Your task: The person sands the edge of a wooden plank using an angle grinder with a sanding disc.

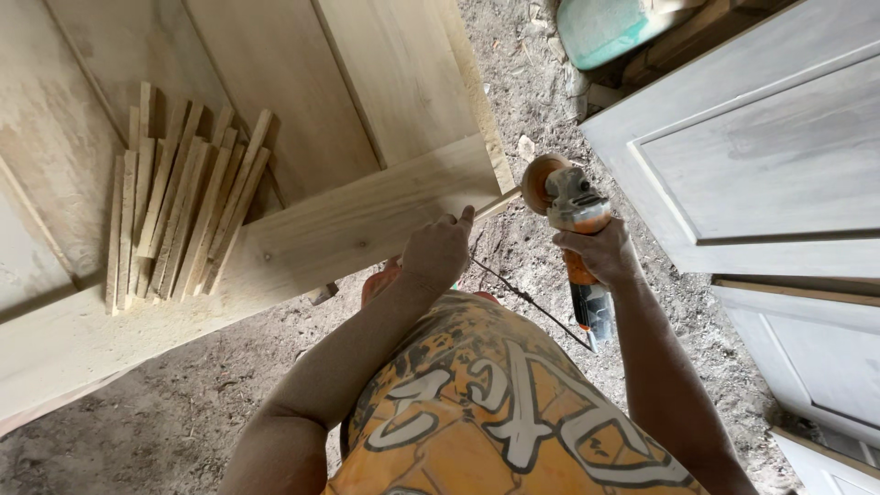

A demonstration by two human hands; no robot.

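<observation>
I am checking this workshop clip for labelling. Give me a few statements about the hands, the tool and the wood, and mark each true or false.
1. The right hand holds an orange angle grinder. True.
2. The left hand holds a hammer. False: it grips a thin wooden strip that points toward the grinder's disc.
3. A bundle of thin wooden slats lies on the wide plank. True.
4. The slats are painted blue. False: they are bare, pale wood.
5. Pale panelled doors stand on the person's right. True.
6. The ground is tiled. False: it is dusty earth.
</observation>
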